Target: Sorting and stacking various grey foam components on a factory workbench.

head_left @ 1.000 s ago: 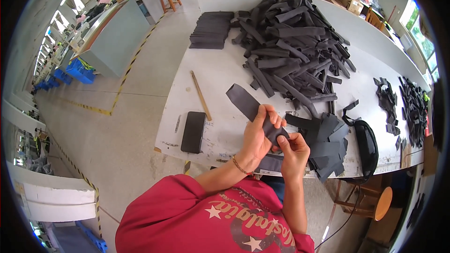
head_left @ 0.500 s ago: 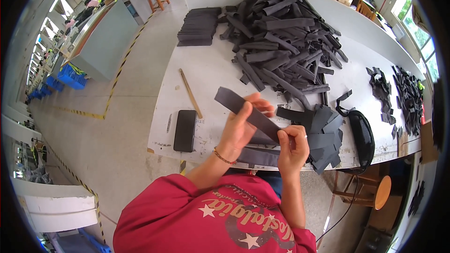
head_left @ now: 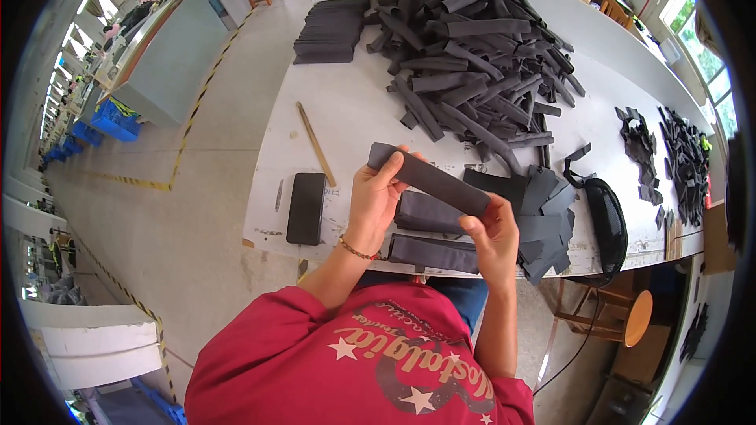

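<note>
A flat dark grey fabric strip (head_left: 433,179) is stretched out between my two hands above the white table. My left hand (head_left: 375,197) is closed on its left end, thumb on top. At the right end, my right hand (head_left: 496,240) pinches the strip between thumb and fingers. Below it lie two bundles of similar strips, an upper bundle (head_left: 428,214) and a lower bundle (head_left: 431,253) by the table's near edge. Right of these, flat dark pieces (head_left: 543,228) overlap in a loose heap.
A big pile of curled dark strips (head_left: 472,71) covers the table's far middle, beside a neat stack (head_left: 331,31). At left lie a wooden stick (head_left: 316,145) and a black phone-like slab (head_left: 305,208). A black mesh object (head_left: 606,224) with a cord sits right, near dark scraps (head_left: 639,153).
My left hand has shifted left toward the strip's end, and its fingers have closed in behind it. The strip has been drawn straighter and flatter, uncovering more of the bundles below.
</note>
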`<state>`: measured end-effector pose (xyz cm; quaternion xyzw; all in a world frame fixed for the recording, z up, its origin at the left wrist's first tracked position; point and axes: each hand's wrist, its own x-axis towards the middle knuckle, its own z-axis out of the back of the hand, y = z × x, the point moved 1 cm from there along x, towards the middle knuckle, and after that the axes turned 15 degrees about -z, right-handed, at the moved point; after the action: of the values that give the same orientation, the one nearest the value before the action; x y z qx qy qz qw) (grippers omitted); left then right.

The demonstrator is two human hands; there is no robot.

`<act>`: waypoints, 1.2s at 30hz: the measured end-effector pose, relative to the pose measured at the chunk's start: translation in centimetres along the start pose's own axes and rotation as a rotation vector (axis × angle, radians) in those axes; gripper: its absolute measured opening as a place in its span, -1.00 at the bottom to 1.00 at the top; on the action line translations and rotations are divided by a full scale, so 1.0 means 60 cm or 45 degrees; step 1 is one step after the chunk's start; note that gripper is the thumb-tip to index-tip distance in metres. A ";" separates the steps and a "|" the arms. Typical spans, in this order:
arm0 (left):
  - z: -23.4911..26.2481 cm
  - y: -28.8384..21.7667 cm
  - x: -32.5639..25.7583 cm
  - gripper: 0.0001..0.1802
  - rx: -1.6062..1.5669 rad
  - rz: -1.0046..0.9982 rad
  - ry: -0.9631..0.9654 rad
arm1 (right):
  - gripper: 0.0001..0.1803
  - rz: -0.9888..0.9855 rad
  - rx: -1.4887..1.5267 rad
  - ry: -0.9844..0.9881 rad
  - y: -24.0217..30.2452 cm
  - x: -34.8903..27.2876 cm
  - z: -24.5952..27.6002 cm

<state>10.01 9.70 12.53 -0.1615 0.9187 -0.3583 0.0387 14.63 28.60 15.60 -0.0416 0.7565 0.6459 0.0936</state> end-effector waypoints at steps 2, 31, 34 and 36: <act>0.002 -0.004 -0.002 -0.76 0.051 0.023 -0.062 | -0.88 -0.081 -0.066 -0.019 -0.015 0.003 0.012; 0.063 0.024 -0.001 -0.80 1.049 -0.110 0.307 | -0.63 -0.325 -0.156 -0.211 -0.079 0.040 0.104; 0.082 0.042 -0.004 -0.80 1.143 -0.069 0.343 | -0.61 -0.331 -0.317 -0.268 -0.103 0.043 0.111; 0.090 0.049 -0.005 -0.80 1.296 -0.076 0.402 | -0.60 -0.297 -0.359 -0.301 -0.121 0.049 0.121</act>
<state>10.50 8.33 6.57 -0.0927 0.6182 -0.7796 -0.0368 13.73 34.75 6.88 -0.0655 0.6325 0.7305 0.2491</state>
